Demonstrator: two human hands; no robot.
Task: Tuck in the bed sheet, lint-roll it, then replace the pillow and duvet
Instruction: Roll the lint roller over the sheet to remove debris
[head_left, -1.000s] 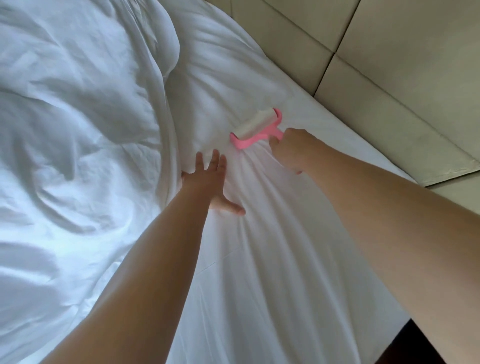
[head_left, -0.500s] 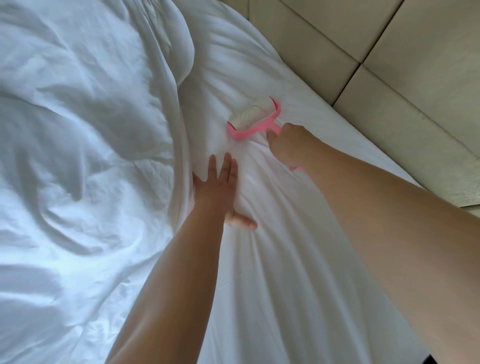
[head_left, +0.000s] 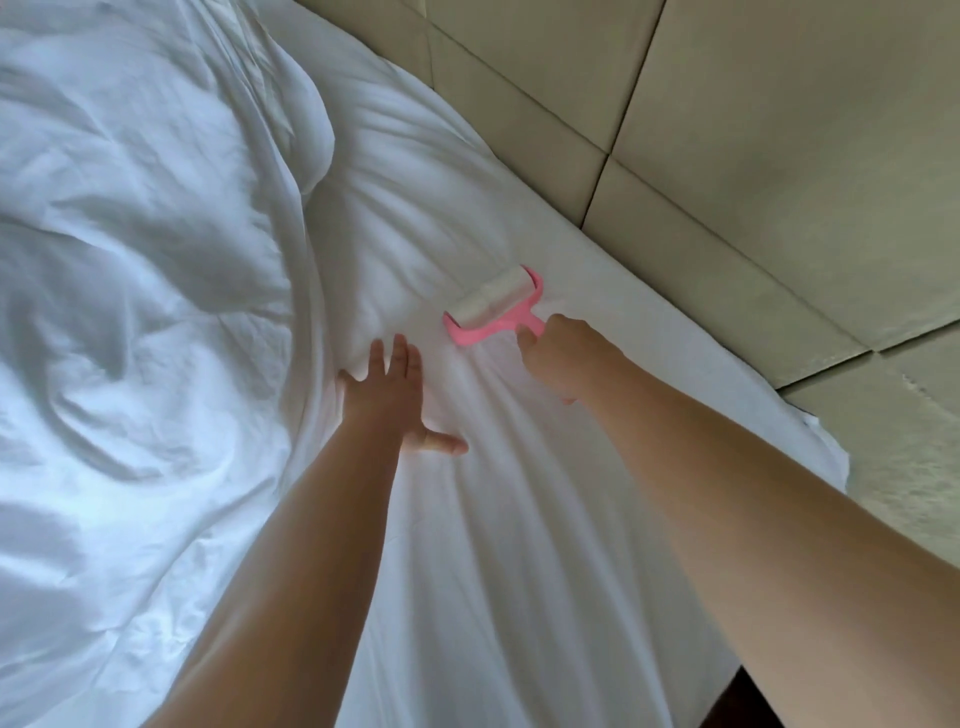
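The right hand (head_left: 558, 358) is curling its fingers round the pink handle of the lint roller (head_left: 496, 306), gripping it so that most of the handle is hiding inside the fist. The roller's white drum is lying against the bed sheet (head_left: 519, 519), just beyond the knuckles and pointing toward the padded headboard (head_left: 753, 156). The left hand (head_left: 387, 395) is pressing flat on the sheet just to the left of the lint roller, fingers straight and slightly spread, thumb sticking out sideways, holding nothing. Creases in the sheet are fanning out from between the two hands and running back along both forearms. Farther left of the lint roller, beside the left hand's little finger, the bunched white duvet (head_left: 130, 312) is piling up in soft folds over that side of the mattress. Right of the roller, the sheet's edge is meeting the beige headboard panels.
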